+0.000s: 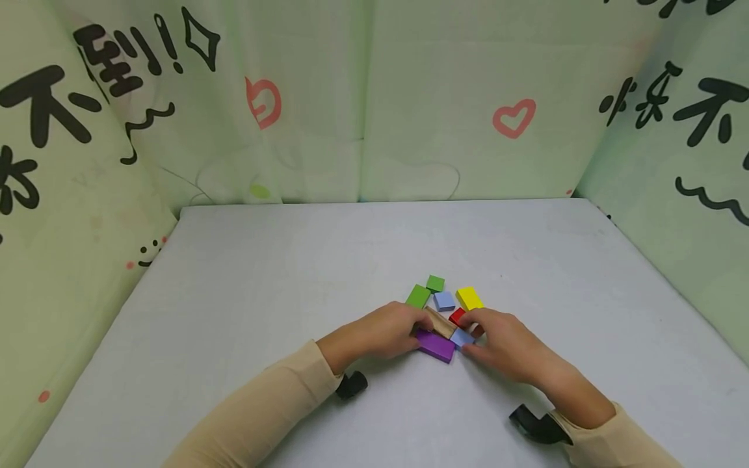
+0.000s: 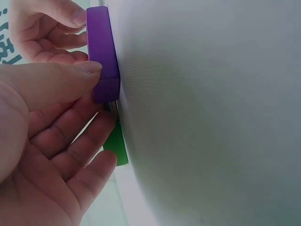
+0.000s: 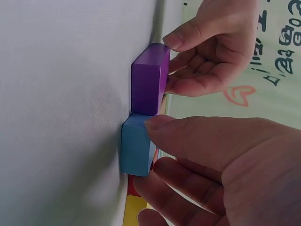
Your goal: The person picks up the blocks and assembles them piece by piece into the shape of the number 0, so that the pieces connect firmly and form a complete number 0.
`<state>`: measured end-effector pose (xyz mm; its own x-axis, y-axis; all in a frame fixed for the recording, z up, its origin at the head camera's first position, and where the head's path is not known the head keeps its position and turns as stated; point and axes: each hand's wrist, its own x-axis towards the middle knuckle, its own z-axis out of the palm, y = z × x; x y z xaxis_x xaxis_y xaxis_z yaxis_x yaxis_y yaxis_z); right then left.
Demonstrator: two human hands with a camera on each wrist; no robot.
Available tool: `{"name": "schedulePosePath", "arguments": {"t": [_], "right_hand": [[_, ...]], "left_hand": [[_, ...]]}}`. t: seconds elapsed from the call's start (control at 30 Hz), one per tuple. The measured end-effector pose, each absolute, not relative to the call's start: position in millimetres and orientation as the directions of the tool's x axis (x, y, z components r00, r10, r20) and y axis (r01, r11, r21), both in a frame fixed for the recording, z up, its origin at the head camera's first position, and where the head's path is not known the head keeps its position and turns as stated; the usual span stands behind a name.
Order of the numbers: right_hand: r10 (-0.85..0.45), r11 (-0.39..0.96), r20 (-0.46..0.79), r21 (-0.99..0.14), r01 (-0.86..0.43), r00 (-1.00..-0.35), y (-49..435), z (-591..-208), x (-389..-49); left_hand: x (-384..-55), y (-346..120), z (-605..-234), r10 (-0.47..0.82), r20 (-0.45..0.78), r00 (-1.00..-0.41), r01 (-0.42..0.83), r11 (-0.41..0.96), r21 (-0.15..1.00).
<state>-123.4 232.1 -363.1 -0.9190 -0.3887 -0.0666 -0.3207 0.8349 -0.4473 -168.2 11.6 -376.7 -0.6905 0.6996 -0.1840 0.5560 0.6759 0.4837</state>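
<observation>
My left hand (image 1: pixel 393 330) grips the left end of a purple block (image 1: pixel 435 347). Its thumb lies on the near side and its index finger reaches over to a tan wooden block (image 1: pixel 440 324) just behind. A light blue block (image 3: pixel 136 146) touches the purple block's right end, pinched by my right hand (image 1: pixel 512 343) between thumb and fingers. Beside the right fingertips, a red block (image 1: pixel 457 316) is partly covered. Behind stand another light blue block (image 1: pixel 444 301), a yellow block (image 1: pixel 469 298), a green block (image 1: pixel 418 296) and a smaller green block (image 1: pixel 435 283).
All the blocks lie close together on a white table (image 1: pixel 281 279). Pale green curtains (image 1: pixel 421 78) with black writing and red hearts hang behind and at both sides. Black wrist mounts (image 1: pixel 352 385) stick out below both sleeves.
</observation>
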Motion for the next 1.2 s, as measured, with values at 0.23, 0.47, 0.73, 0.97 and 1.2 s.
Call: {"name": "schedulePosePath", "arguments": {"t": [0.23,0.47,0.73,0.97,1.2], "right_hand": [[-0.385,0.837,-0.038,-0.435,-0.332,-0.922,235.9,-365.2,-128.2],[-0.381,0.834,-0.028,-0.441,-0.331,-0.924,238.5,-364.2,-130.4],[-0.378,0.839,-0.031,-0.435,-0.328,-0.925,240.3,-364.2,-131.6],[-0.377,0.839,-0.033,-0.435,-0.326,-0.926,239.4,-363.3,-130.1],[-0.371,0.841,-0.037,-0.438,-0.319,-0.928,240.6,-364.9,-129.9]], "left_hand": [[-173.4,18.5,-379.7,0.716,-0.161,-0.680,0.583,0.660,0.474],[-174.7,23.4,-376.4,0.708,-0.166,-0.687,0.570,0.666,0.481],[-176.0,22.7,-373.3,0.684,-0.160,-0.711,0.602,0.711,0.364],[-188.0,19.8,-373.0,0.728,-0.200,-0.655,0.587,0.658,0.471],[-197.1,20.7,-374.7,0.768,-0.213,-0.604,0.596,0.612,0.519]]}}
